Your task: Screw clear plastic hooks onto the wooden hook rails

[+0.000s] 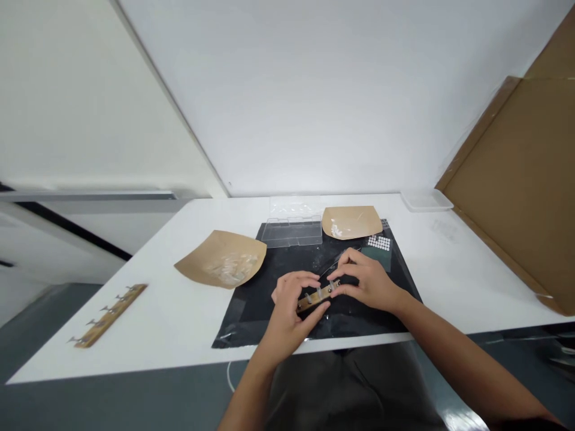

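Observation:
Over the black mat (251, 311), my left hand (287, 308) is closed around a short wooden strip (315, 297), fingers on its far side and thumb along the near side. Small clear pieces stand up from the strip, and dark round spots show near its ends. My right hand (368, 282) is at the strip's right end, thumb and fingertips closed about a small clear piece (333, 284) there. How firmly those fingers hold it is too small to make out. Just beyond the hands lies a thin dark tool (330, 267), partly covered by my right hand.
To the left, a brown paper tray (197, 263) contains clear pieces; another paper tray (359, 221) at the back holds small white bits. A clear divided case (291, 233), a sheet of white dots (378, 242) and a wooden strip with metal hooks (110, 317) lie around. Cardboard (516, 179) stands right.

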### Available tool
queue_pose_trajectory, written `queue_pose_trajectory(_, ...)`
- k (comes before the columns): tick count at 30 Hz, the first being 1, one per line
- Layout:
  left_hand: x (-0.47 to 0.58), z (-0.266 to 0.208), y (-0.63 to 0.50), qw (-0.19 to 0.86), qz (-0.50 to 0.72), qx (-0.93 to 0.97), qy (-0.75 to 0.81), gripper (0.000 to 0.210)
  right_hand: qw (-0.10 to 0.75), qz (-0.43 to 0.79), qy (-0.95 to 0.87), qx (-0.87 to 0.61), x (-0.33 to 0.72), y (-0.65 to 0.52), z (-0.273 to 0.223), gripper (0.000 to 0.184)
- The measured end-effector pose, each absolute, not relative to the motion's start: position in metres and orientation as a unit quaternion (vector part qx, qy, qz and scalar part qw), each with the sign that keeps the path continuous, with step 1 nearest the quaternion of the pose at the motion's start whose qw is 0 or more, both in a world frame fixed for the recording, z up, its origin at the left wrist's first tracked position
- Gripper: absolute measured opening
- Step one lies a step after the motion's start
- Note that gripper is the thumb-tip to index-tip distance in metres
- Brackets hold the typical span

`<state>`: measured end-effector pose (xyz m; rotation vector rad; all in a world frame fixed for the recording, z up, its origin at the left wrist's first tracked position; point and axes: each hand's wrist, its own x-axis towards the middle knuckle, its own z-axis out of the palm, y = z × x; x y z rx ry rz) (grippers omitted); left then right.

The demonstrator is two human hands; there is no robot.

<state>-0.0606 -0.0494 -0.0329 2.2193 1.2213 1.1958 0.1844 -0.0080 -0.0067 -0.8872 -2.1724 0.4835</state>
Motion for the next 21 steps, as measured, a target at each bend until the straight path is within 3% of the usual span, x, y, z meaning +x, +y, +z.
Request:
queue_pose_trajectory(5,-0.0593,-0.0375,-0.0491,0.168,0.389,0.789,0.445,0.04,0.32,0.174,-0.861,-0.354,0.1831,-0.0072,-0.0091,0.023)
queue_pose_trajectory(21,-0.0543,-0.0398,-0.0496,0.161,0.368,0.802,0.441,0.029,0.305,0.173,-0.869,-0.349,0.1811,-0.0038,-0.0147,0.023)
